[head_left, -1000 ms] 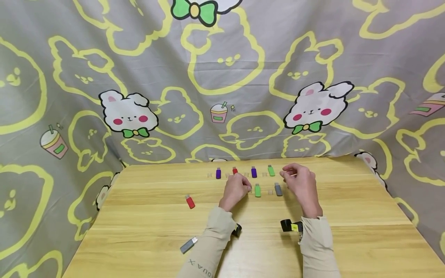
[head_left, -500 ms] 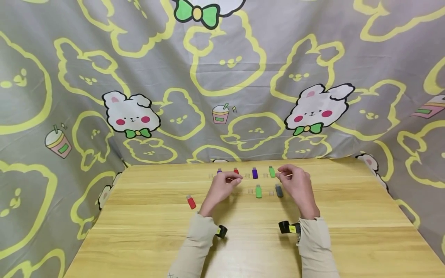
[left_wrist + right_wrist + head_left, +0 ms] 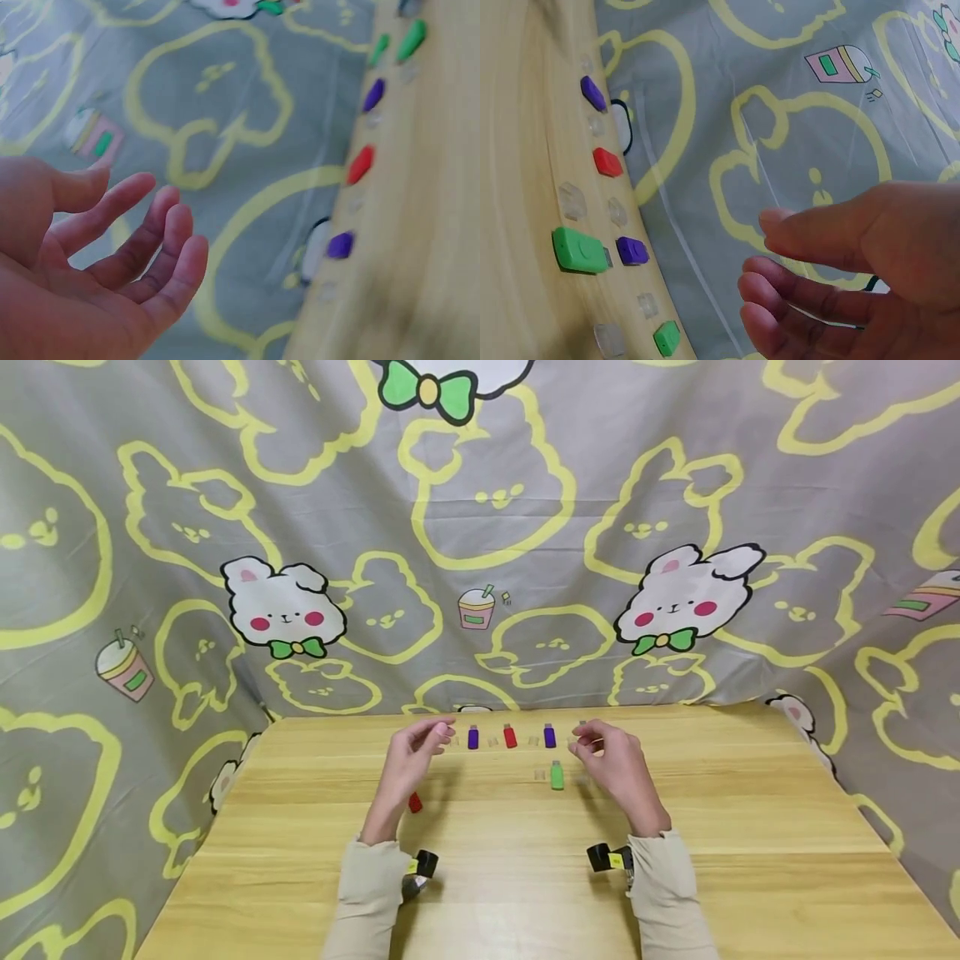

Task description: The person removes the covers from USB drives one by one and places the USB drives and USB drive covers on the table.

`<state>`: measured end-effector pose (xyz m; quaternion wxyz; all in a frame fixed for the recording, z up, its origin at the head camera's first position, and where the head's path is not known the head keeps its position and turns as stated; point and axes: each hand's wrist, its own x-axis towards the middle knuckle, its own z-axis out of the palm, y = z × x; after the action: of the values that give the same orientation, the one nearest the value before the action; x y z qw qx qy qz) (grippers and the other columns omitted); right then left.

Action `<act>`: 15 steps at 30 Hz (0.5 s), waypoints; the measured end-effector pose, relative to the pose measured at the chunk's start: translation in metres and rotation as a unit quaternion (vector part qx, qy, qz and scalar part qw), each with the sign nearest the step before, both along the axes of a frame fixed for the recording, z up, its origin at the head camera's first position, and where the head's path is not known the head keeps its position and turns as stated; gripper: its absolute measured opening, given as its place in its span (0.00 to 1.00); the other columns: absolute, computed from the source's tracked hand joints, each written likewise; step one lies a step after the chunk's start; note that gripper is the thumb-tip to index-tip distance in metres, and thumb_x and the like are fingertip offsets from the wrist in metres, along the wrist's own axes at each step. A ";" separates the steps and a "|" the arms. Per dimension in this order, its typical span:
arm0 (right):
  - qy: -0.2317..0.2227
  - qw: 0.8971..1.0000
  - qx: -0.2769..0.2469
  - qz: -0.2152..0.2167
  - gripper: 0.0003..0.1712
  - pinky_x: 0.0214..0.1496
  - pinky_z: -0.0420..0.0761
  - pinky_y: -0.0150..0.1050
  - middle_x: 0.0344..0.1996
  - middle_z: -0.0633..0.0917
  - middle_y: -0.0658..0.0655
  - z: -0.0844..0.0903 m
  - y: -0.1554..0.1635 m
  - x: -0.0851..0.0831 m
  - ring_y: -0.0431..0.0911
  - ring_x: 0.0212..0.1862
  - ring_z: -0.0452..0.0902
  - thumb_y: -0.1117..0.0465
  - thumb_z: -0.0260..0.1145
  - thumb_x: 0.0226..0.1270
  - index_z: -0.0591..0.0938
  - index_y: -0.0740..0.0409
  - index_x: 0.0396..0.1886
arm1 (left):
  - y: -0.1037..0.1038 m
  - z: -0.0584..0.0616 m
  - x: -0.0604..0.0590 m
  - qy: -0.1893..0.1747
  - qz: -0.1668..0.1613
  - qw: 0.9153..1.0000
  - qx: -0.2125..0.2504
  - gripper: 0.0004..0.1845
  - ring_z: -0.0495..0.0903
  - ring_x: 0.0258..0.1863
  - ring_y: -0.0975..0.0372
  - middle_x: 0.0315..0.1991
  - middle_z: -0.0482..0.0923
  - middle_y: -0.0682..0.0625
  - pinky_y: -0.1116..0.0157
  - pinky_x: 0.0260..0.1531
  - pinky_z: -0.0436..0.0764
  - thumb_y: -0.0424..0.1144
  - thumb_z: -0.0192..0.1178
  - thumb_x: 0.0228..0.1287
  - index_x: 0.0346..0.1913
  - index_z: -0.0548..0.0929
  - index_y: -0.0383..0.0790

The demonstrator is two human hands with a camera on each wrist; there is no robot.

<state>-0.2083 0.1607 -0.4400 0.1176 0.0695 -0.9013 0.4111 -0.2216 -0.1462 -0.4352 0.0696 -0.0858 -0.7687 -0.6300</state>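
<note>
My left hand [image 3: 408, 764] hovers over the table left of the back row, fingers loosely bent and holding nothing. My right hand [image 3: 613, 770] is raised at the row's right end; its thumb and fingers stand apart with nothing between them. In the back row lie a purple USB stick [image 3: 473, 737], a red USB stick [image 3: 510, 736], another purple USB stick [image 3: 550, 737] and a green USB stick [image 3: 667, 339], mostly hidden by the right hand in the head view. Another green USB stick [image 3: 557, 776] lies in front. A grey USB stick [image 3: 409, 7] shows at the left wrist view's top edge.
Clear caps [image 3: 573, 201] lie beside the sticks on the wooden table [image 3: 510, 877]. Another red USB stick [image 3: 416, 803] lies partly hidden by the left forearm, and another grey one is mostly covered by the left wrist camera [image 3: 426, 863]. A patterned curtain [image 3: 525, 568] hangs behind.
My left hand has moved left and away from the sticks, uncovering the purple and red ones. My right hand has drifted left, now covering the back green stick and the grey one in the head view.
</note>
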 end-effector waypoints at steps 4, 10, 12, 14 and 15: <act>0.011 1.000 -0.004 0.028 0.11 0.45 0.86 0.51 0.37 0.87 0.61 -0.001 -0.008 -0.001 0.54 0.42 0.84 0.69 0.73 0.66 0.86 0.66 0.47 | -0.023 0.006 0.000 -0.009 0.022 1.000 0.017 0.17 0.83 0.43 0.62 0.50 0.83 0.31 0.54 0.51 0.84 0.37 0.54 0.80 0.58 0.82 0.25; 0.007 0.996 0.001 0.092 0.15 0.47 0.87 0.49 0.45 0.86 0.63 0.000 -0.031 0.000 0.56 0.48 0.82 0.67 0.74 0.65 0.85 0.64 0.51 | -0.056 0.002 0.000 -0.037 0.069 0.996 0.036 0.20 0.83 0.45 0.62 0.51 0.82 0.32 0.56 0.54 0.83 0.41 0.53 0.81 0.59 0.81 0.26; 0.009 0.993 0.011 0.114 0.16 0.49 0.86 0.51 0.46 0.86 0.61 0.000 -0.042 0.003 0.56 0.50 0.82 0.67 0.75 0.65 0.85 0.63 0.51 | -0.063 0.000 0.001 -0.039 0.074 0.996 0.037 0.20 0.83 0.45 0.61 0.52 0.82 0.32 0.55 0.54 0.83 0.42 0.53 0.81 0.60 0.81 0.26; 0.011 0.990 0.018 0.140 0.16 0.51 0.85 0.52 0.48 0.85 0.60 -0.001 -0.053 0.008 0.56 0.51 0.82 0.66 0.75 0.65 0.85 0.62 0.52 | -0.068 -0.002 0.002 -0.040 0.075 0.996 0.034 0.21 0.83 0.44 0.63 0.51 0.82 0.32 0.55 0.54 0.83 0.42 0.53 0.81 0.60 0.81 0.26; 0.012 0.988 0.021 0.155 0.17 0.52 0.85 0.52 0.48 0.85 0.59 -0.001 -0.059 0.010 0.56 0.51 0.82 0.66 0.75 0.65 0.85 0.62 0.52 | -0.071 -0.004 0.002 -0.041 0.078 0.996 0.033 0.20 0.83 0.44 0.64 0.52 0.82 0.33 0.56 0.54 0.83 0.41 0.53 0.81 0.60 0.81 0.26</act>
<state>-0.1978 0.1015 -0.4414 0.0620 0.2158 -0.8864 0.4047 -0.2193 -0.2168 -0.4389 0.0895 0.0029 -0.7541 -0.6506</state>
